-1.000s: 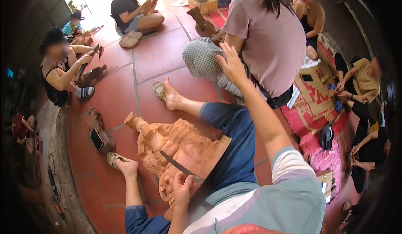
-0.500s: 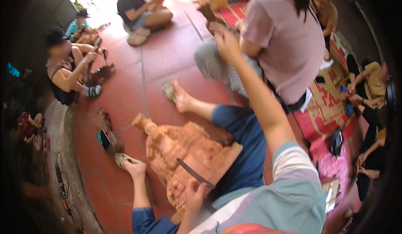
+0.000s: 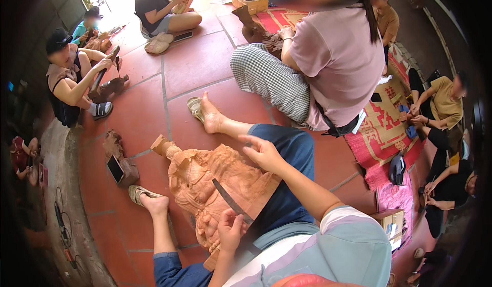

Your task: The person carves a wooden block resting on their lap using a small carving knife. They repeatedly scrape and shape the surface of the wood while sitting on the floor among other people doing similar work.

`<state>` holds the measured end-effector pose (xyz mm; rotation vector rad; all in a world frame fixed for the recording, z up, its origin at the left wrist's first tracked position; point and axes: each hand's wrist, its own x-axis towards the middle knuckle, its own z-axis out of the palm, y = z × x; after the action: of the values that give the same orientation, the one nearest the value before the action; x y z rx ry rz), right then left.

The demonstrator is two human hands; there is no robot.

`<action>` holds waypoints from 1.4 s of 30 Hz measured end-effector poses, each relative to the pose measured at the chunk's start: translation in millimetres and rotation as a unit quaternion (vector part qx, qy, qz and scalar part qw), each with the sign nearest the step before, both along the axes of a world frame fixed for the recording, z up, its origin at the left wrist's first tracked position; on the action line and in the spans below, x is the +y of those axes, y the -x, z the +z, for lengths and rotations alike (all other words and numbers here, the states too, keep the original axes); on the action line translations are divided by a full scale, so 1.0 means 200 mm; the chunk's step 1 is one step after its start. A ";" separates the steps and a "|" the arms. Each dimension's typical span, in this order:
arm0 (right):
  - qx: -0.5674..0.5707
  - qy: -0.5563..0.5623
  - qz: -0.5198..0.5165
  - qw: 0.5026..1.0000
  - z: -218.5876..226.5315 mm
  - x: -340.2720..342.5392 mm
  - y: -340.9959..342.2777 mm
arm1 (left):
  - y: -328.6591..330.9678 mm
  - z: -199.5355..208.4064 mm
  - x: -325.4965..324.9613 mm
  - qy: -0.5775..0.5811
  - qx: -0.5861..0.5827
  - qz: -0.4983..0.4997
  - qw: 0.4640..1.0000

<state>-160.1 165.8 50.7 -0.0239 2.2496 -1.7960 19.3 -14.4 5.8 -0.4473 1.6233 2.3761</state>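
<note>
A carved reddish-brown wooden figure (image 3: 207,176) lies across my lap between my legs, its narrow neck-like end pointing away to the far left. My left hand (image 3: 230,229) is closed near the figure's lower edge, gripping a long flat dark strip (image 3: 225,194) that looks like a file and slants over the carving. I cannot tell whether the strip touches the wood. Above the far right side of the figure is my right hand (image 3: 264,154), fingers spread and nothing in it.
A person in a pink shirt (image 3: 341,56) sits close ahead on the right. A phone (image 3: 115,169) rests against a wooden block (image 3: 128,170) on the tiles. Other people with carvings sit around. A patterned red mat (image 3: 374,143) lies on the right; a concrete ledge (image 3: 66,153) runs along the left.
My right hand has come down and back from its raised place in front of the person in pink to above the carving. My left hand still grips the strip.
</note>
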 end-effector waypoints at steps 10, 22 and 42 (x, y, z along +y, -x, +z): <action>0.082 0.026 0.057 0.995 0.03 -0.11 0.02 | -0.02 -0.03 -0.02 -0.064 0.006 0.027 0.998; -0.039 -0.063 0.153 0.985 -0.23 -0.15 -0.18 | 0.00 -0.04 -0.01 -0.051 -0.005 0.017 0.999; -0.102 0.012 0.203 0.974 -0.25 -0.14 -0.24 | -0.01 -0.02 -0.01 -0.039 -0.014 0.021 0.999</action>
<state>-112.8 137.9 1.7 -0.2698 1.9119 -1.5309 21.4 -16.8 1.0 -0.5030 1.5177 2.4427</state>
